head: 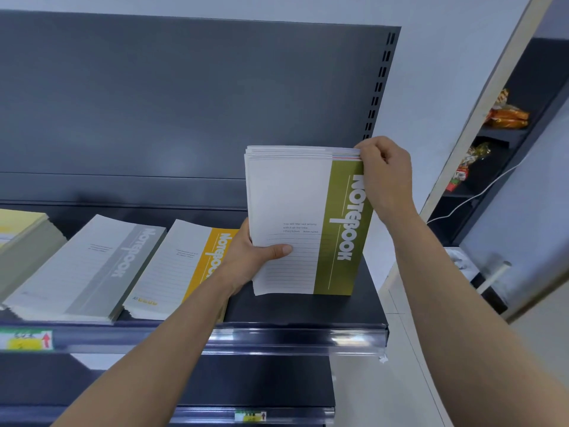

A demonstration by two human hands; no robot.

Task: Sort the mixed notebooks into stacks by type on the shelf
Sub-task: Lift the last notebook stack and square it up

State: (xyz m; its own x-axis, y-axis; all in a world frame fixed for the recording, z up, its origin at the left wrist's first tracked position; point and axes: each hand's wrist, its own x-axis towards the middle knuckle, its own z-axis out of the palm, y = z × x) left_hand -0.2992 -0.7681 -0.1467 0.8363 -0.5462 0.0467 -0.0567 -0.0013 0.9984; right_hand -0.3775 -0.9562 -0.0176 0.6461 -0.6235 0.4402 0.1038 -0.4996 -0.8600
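My left hand [246, 257] grips the notebook bundle [295, 217] upright on the shelf [295, 306]; my right hand [385, 177] pinches its top corner.

The bundle of notebooks [295, 211] stands upright over the right end of the shelf [295, 308]. The left hand [249, 257] grips the bundle's lower left edge, and the right hand [385, 177] pinches its top right corner. Just left of the bundle lies a flat stack [172, 266], partly behind the left hand. Further left is a second stack [83, 266], and furthest left a third stack [21, 241]. Behind the bundle rises the back panel [184, 103]; before and below it runs the price rail [277, 334]. Well right of the bundle, packets [508, 117] sit on a side shelf [498, 135].
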